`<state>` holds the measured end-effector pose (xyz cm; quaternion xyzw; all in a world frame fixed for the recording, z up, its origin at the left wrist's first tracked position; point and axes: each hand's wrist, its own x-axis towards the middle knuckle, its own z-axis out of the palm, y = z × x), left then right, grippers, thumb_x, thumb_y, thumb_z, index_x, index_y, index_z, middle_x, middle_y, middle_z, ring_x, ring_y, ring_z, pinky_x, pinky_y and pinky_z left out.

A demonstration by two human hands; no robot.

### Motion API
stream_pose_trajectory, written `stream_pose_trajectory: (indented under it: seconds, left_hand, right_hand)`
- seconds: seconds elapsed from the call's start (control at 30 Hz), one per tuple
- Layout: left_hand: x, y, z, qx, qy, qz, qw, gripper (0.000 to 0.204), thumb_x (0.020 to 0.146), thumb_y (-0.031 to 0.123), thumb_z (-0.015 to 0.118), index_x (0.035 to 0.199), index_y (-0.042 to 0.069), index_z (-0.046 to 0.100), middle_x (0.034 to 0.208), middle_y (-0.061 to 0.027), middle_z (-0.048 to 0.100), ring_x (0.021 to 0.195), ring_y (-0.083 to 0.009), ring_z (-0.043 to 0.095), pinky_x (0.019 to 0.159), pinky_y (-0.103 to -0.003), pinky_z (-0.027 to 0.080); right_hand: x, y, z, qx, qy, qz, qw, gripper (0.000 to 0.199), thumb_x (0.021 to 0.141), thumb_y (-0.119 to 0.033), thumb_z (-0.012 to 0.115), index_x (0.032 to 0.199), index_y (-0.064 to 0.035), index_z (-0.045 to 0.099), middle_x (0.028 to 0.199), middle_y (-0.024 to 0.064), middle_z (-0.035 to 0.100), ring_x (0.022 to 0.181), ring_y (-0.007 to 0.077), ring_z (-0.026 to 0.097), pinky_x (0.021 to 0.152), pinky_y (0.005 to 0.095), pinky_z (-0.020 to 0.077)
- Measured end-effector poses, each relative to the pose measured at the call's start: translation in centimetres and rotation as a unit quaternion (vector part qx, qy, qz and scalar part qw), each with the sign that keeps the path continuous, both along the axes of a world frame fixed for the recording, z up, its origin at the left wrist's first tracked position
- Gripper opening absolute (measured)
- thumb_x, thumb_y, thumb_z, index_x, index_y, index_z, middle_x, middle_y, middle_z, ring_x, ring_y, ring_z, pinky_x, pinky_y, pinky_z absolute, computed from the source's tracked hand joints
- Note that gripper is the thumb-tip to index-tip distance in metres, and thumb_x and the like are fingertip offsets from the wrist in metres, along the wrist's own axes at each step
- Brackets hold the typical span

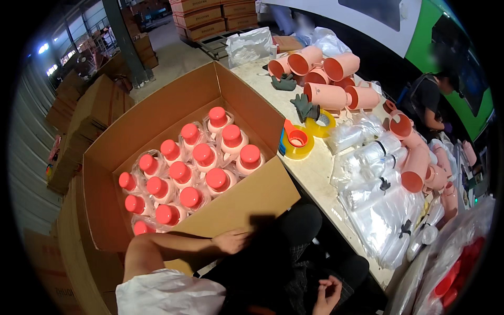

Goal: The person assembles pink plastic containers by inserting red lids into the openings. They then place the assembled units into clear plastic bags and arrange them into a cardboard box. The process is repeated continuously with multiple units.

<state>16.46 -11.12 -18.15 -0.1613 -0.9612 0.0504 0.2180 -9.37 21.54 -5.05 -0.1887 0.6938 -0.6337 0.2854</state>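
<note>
A large open cardboard box (252,202) stands in front of me, holding several pale pink bottles with coral-red caps (203,154), wrapped in clear plastic. My left forearm crosses its near edge. My left hand (231,241) lies against the outside of the near flap, fingers loosely stretched and the tips in shadow; I see nothing held in it. Low over my lap, my right hand (327,295) is loosely curled with gaps between the fingers, and no object shows in it.
On the table (310,173) to the right are rolls of yellow tape (320,124), dark gloves (303,106), pink cylindrical bottle bodies (326,95) and clear plastic bags (375,210). A person (428,102) works at the far right. Stacked cartons (197,18) stand behind.
</note>
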Motion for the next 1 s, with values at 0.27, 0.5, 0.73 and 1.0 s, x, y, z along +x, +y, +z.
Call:
stream_pose_trajectory:
  seconds: [0.27,0.5,0.73,1.0]
  left_hand:
    - [-2.3,3.8,12.4,-0.159,-0.464,-0.031,0.871,0.018,0.074,0.024,0.063,0.082,0.014,0.075,0.115,-0.0111,0.067,0.126,-0.0347,0.052,0.119,-0.064,0.025]
    - [-5.3,-3.7,27.6,-0.037,0.01,0.338,0.94,0.055,0.075,0.009,0.067,0.128,0.008,0.049,0.12,-0.0153,0.062,0.119,-0.0399,0.057,0.107,-0.053,0.04]
    - [-14.0,-11.1,25.4,0.136,-0.105,0.495,0.852,0.032,0.082,0.006,0.06,0.114,0.005,0.061,0.086,-0.0198,0.069,0.076,-0.0354,0.071,0.065,-0.051,0.054]
    - [-3.8,-1.3,24.5,0.285,-0.192,0.401,0.849,0.036,0.102,0.019,0.041,0.132,0.019,0.061,0.077,-0.0146,0.066,0.058,-0.0293,0.064,0.051,-0.043,0.05]
  right_hand:
    - [-2.7,-5.5,6.5,-0.137,0.076,0.134,0.978,0.039,0.093,-0.005,0.067,0.127,0.0029,0.051,0.107,0.0103,0.063,0.088,0.0119,0.059,0.085,0.0263,0.0496]
    - [-9.1,-6.5,7.7,-0.1,0.081,0.188,0.974,0.03,0.094,-0.003,0.065,0.122,0.0023,0.055,0.101,0.0063,0.065,0.084,0.0078,0.055,0.08,0.0227,0.0467]
    - [-12.1,-6.9,3.4,-0.08,0.084,0.19,0.975,0.023,0.098,-0.009,0.063,0.116,0.0018,0.054,0.089,0.0058,0.064,0.076,0.0085,0.056,0.071,0.0218,0.0465]
    - [-10.6,-24.7,7.1,-0.158,0.081,0.295,0.939,0.058,0.103,-0.046,0.05,0.128,0.0047,0.057,0.112,0.0163,0.069,0.1,0.0238,0.066,0.09,0.0357,0.05]
